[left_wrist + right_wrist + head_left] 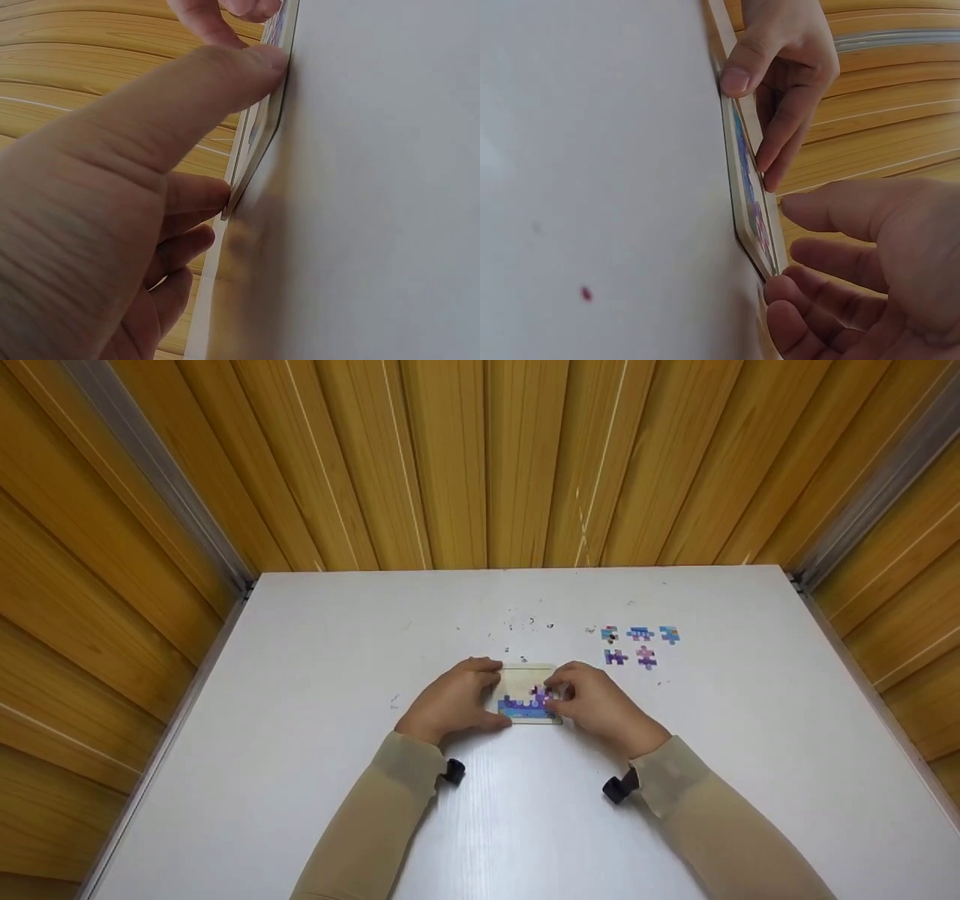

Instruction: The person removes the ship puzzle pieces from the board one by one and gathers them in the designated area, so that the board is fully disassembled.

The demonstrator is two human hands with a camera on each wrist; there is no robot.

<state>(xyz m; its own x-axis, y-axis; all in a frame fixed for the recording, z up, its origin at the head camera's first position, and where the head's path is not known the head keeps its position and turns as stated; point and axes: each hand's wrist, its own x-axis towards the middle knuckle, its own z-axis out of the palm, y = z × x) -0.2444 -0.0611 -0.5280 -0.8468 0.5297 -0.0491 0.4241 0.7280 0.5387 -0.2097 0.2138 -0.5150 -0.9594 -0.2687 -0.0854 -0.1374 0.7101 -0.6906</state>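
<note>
A small pale puzzle tray (525, 666) lies on the white table, its lower part filled with blue and purple pieces (525, 709). My left hand (456, 701) grips the tray's left side, thumb at the near edge and fingers at the far corner; the left wrist view shows this hand (97, 195) against the tray's rim (259, 146). At the right side is my right hand (604, 705), thumb and fingers apart over the purple pieces. In the right wrist view, fingertips of this hand (855, 262) touch the tray's rim (739, 217), and no piece shows between thumb and fingers.
Several loose puzzle pieces lie in two rows to the right beyond the tray, among them a purple one (615, 658) and a pink one (646, 658). Small dark marks dot the white table (337, 637). Wood-patterned walls (517, 465) stand behind and beside it.
</note>
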